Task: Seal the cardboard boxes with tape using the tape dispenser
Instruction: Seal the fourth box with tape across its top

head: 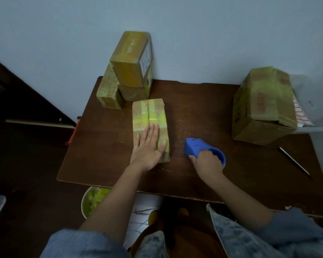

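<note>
A small flat cardboard box (149, 114) lies in the middle of the brown table (203, 101), its top seam running away from me with yellowish tape patches across it. My left hand (148, 148) rests flat on the near half of that box, fingers spread. My right hand (207, 162) grips a blue tape dispenser (196, 146) that sits on the table just right of the box, its nose pointing away and left. The dispenser does not touch the box.
Three taped boxes (131, 67) are stacked at the table's back left against the wall. A larger cardboard box (263, 105) stands at the right, with a white bag behind it. A thin metal rod (295, 161) lies near the right edge. A bin (93, 200) stands below the front edge.
</note>
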### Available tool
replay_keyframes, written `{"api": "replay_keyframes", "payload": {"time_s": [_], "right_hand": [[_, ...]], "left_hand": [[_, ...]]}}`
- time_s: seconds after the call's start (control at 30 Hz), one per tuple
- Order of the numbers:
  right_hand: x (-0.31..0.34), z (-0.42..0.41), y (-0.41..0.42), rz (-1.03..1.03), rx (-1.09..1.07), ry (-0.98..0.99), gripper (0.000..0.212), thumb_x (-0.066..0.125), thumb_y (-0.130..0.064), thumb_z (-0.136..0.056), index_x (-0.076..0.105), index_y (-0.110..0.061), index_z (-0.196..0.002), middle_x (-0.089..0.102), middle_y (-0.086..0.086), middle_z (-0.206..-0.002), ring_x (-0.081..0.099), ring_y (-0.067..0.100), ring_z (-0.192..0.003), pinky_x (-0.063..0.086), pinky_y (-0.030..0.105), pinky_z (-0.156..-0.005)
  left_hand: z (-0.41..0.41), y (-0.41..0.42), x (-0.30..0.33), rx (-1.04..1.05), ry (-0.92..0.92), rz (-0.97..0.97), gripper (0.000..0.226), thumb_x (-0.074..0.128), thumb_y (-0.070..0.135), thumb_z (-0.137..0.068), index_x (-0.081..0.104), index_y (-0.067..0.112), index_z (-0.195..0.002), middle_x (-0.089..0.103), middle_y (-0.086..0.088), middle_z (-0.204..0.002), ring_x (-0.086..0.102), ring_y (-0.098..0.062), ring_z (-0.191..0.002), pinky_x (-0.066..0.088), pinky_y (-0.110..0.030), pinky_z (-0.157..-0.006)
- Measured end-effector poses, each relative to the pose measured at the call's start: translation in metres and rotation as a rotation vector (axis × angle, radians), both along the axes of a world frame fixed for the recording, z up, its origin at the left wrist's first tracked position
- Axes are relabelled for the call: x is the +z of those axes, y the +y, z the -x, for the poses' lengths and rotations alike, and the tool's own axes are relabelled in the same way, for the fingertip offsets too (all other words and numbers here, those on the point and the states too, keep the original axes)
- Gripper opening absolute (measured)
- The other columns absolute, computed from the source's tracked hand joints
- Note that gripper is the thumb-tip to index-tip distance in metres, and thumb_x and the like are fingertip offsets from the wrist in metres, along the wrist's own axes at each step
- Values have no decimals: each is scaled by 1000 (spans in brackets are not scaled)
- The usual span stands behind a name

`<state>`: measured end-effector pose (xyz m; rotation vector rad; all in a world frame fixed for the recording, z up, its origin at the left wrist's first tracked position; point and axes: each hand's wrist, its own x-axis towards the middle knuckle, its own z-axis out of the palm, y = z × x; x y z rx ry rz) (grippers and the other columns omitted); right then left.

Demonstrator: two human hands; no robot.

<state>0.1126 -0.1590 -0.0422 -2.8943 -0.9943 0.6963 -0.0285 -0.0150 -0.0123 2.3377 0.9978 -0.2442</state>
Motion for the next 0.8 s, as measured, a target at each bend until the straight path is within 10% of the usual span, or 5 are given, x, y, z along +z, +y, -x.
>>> {"api": "replay_keyframes", "payload": {"time_s": [0.2, 0.3, 0.53, 0.67, 0.8], "right_hand": [[0, 12, -14, -22, -74, 92, 46, 54, -44, -98, 50, -5, -122, 63, 10, -107, 64, 23, -94, 53, 33, -73], [23, 12, -10, -60, -52, -137, 45, 53, -45, -97, 51, -9, -123, 57, 9, -116, 57, 23, -106, 50, 32, -76], [45, 32, 23, -637, 2, 194, 28, 46, -12, -101, 63, -7, -123, 61, 7, -120, 59, 18, -108, 40, 18, -88], [52, 52, 40, -677, -58, 242, 36, 45, -13, -103, 55, -3, -136, 62, 11, -133, 58, 20, -120, 39, 18, -98], [47, 67, 52, -602, -83, 292, 44, 46, -17, -103, 44, -2, -144, 68, 13, -115, 66, 21, -96, 46, 18, -74]], "left_hand": [[13, 5, 14, 339, -540, 433, 58, 46, 21, -102, 20, 40, -151, 5, 26, -155, -6, 0, -143, -1, -42, -122], [25, 6, 13, 548, -692, 326, 54, 55, 7, -97, 42, 28, -144, 25, 14, -157, 19, -9, -146, 23, -42, -120], [38, -11, 7, 879, -681, 207, 43, 46, 11, -102, 43, 9, -144, 40, -1, -151, 34, -13, -141, 29, -28, -116], [35, -17, 7, 875, -642, 258, 44, 42, 13, -103, 37, 7, -147, 41, -4, -151, 37, -13, -137, 30, -26, -114], [31, -23, 2, 761, -547, 257, 47, 38, 13, -104, 29, 9, -150, 41, -5, -150, 37, -8, -132, 24, 5, -86]]}}
